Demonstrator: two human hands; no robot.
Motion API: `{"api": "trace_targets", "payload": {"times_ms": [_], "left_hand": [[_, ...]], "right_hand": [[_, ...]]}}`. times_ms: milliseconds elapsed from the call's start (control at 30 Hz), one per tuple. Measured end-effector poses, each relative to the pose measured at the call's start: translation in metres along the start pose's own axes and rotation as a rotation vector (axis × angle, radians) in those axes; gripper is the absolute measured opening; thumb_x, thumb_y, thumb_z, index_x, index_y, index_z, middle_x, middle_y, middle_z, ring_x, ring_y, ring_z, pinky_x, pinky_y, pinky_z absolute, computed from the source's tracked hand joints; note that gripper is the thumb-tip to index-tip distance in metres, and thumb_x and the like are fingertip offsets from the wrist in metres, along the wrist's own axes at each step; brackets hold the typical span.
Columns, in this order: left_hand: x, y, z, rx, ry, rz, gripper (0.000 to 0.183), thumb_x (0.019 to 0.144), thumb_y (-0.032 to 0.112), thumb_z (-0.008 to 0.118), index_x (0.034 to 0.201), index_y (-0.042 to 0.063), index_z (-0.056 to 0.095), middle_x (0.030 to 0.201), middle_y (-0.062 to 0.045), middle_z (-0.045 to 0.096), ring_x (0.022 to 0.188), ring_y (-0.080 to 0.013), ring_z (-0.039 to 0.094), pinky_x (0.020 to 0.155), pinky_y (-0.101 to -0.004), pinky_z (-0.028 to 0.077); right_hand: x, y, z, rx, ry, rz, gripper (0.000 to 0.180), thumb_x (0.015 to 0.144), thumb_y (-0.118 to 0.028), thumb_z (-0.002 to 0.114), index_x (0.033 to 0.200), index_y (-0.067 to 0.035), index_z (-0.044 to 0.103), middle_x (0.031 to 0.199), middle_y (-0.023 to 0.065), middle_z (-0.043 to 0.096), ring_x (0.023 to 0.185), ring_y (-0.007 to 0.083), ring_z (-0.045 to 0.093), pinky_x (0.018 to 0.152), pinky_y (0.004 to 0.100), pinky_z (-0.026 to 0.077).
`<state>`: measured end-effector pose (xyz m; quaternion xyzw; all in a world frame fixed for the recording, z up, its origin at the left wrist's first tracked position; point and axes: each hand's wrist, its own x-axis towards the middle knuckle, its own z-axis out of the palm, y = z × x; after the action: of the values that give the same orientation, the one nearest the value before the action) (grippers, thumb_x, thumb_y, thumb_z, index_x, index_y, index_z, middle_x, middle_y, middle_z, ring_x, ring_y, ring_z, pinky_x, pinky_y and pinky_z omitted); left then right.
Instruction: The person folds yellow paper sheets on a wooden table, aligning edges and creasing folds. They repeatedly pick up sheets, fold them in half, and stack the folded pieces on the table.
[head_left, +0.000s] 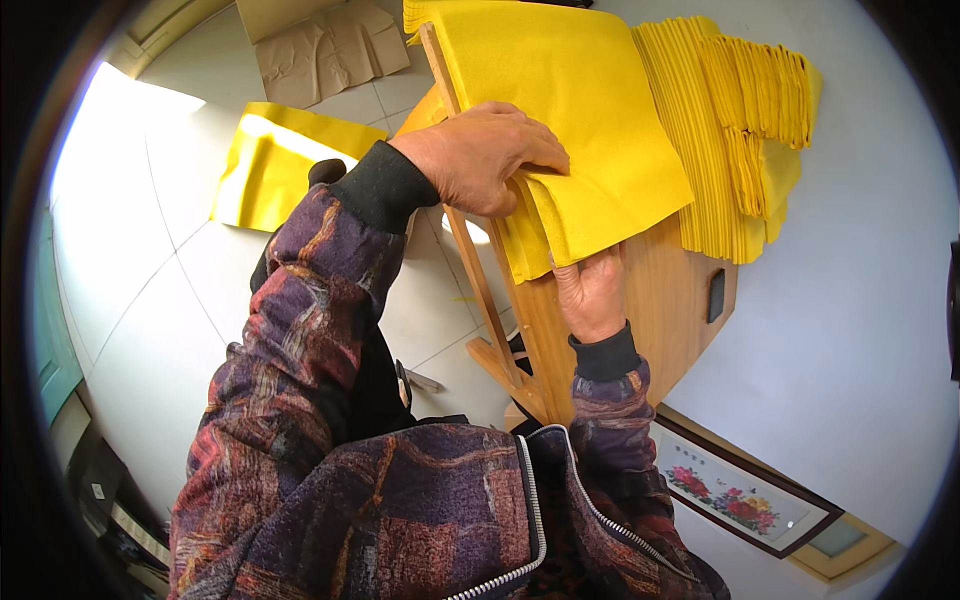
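Note:
A stack of yellow felt-like fabric sheets lies over the wooden table, its left side along a wooden bar. My left hand grips the left edge of the stack, fingers bent over the top sheet and thumb hidden. Below that grip the layers part, and a lower yellow layer shows beneath the top one. My right hand reaches under the near edge of the upper fabric. Its thumb lies at the edge, while the fingers are mostly covered by the cloth.
Folded yellow bundles are piled beside a pleated yellow stack at the table's right. A dark flat object lies on the tabletop. Another yellow sheet and brown paper are to the left. A framed flower picture hangs at lower right.

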<state>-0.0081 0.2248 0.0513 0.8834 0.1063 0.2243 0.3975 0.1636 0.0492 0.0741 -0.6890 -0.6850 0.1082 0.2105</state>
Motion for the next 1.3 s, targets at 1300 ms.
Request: {"api": "trace_targets", "payload": {"times_ms": [1300], "left_hand": [[0.013, -0.005, 0.017, 0.027, 0.219, -0.106, 0.017, 0.078, 0.007, 0.066, 0.094, 0.004, 0.069, 0.091, -0.014, 0.068, 0.087, -0.0342, 0.062, 0.083, -0.0405, 0.048]], "right_hand": [[-0.037, -0.02, -0.003, -0.105, 0.026, 0.056, 0.063, 0.091, -0.045, 0.057, 0.135, -0.001, 0.045, 0.138, 0.0203, 0.044, 0.127, 0.0403, 0.04, 0.105, 0.0549, 0.028]]}}
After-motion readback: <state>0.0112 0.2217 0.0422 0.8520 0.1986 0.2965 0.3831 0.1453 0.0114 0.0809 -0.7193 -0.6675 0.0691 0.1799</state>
